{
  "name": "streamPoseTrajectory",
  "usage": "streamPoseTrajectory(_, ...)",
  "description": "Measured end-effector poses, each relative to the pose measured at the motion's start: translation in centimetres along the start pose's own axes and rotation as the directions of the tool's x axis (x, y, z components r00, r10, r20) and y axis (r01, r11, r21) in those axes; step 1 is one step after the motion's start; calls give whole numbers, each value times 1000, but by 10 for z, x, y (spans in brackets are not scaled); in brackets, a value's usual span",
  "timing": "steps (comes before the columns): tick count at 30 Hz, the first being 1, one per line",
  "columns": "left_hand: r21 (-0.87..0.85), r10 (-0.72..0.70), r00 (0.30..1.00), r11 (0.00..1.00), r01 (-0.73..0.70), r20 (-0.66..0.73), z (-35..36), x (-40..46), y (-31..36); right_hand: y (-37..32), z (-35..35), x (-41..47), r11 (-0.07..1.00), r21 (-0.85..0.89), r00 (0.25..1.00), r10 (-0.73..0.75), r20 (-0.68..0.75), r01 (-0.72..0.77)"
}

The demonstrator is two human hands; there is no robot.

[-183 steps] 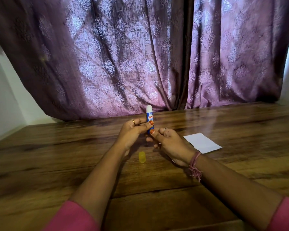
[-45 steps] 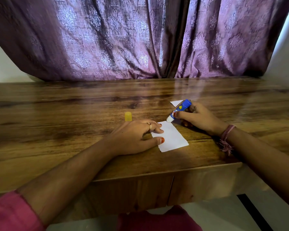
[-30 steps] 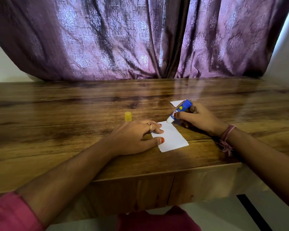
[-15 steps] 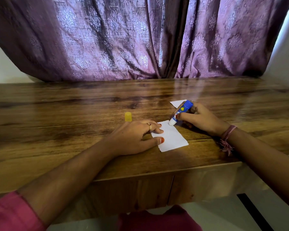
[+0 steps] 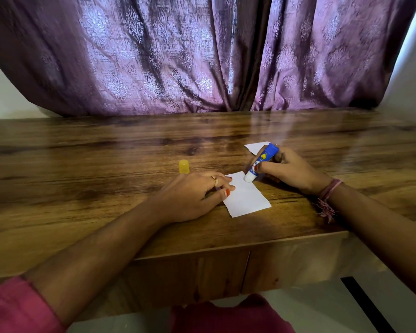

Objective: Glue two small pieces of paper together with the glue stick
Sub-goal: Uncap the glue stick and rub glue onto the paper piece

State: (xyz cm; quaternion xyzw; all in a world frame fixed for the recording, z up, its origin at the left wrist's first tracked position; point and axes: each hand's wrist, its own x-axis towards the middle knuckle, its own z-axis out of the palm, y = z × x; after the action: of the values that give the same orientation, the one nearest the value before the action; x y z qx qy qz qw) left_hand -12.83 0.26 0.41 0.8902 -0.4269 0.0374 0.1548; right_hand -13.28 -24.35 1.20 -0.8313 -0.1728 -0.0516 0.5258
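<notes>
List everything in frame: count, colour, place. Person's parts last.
glue stick: 1, blue body, white tip; tilted, tip on the far right corner of the near paper
near paper: 1, white; flat on the table near its front edge
far paper: 1, white; on the table behind the right hand, partly hidden
cap: 1, yellow; upright on the table beyond the left hand
table: 1, brown wood grain, glossy
curtain: purple, patterned; behind the table
left hand: ring on one finger; fingers rest on the near paper's left edge
right hand: thread band at the wrist; grips the glue stick
sleeves: pink; only the left one is clear
</notes>
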Motion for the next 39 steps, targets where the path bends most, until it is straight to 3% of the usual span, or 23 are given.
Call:
streamPoseTrajectory(27,-6,24,1000,1000,-24,-20,0,0,-1,-8,0,-8,993,-112,999,33,4,-33)
streamPoseTrajectory(39,-3,32,999,999,-32,-28,1,0,-2,-9,-1,-11,999,-53,998,-9,69,13)
